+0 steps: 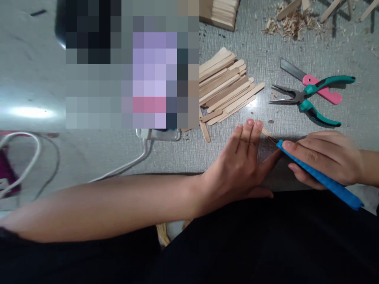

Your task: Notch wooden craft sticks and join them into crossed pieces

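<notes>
My right hand (328, 156) is wrapped round the blue handle of a utility knife (322, 175). The knife's dark tip touches or nearly touches a light wooden craft stick (266, 132), of which only a short end shows. My left hand (244, 161) presses down on that stick with its fingers spread, the index finger reaching under the knife's front end. The rest of the stick is hidden beneath the hand. Just beyond my hands lies a pile of craft sticks (227, 85), with a few loose ones at its near edge.
Long-nose pliers (300, 96) with green handles lie spread over a pink folding saw (328, 94). Wood shavings (296, 25) and several sticks are at the back right, near a bundle of sticks (223, 12). A white cable (127, 163) runs along the left. A blurred block covers the upper middle.
</notes>
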### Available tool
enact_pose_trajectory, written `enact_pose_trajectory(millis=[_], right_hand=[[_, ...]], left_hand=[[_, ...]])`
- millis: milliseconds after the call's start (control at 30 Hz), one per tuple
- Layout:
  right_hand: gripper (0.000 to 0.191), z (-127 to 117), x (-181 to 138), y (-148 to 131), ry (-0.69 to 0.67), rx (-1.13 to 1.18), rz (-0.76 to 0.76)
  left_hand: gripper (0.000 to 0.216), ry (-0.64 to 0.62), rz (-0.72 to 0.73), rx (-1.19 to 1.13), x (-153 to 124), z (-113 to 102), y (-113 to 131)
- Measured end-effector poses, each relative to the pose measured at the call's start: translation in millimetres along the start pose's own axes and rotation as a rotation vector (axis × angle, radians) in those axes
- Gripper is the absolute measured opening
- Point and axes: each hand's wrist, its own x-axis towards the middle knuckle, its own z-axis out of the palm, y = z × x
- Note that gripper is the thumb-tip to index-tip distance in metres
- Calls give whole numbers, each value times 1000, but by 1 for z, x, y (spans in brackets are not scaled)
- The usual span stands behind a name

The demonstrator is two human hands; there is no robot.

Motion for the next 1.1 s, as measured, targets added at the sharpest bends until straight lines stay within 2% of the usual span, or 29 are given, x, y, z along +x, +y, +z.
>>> enact_pose_trajectory(millis=[333,700,967,1100], right_hand=[[39,-2,-2,-3,-27,-17,6],[31,-1,-2,-2,11,-35,-22],[43,0,-5,1,-2,17,20],[43,0,-7,4,-12,27,-5]], left_hand=[[149,14,16,31,0,-2,-3],[141,3,20,-20,-1,1,-3],[150,4,1,-31,-1,5,-1],[148,6,27,-40,-1,2,-7]])
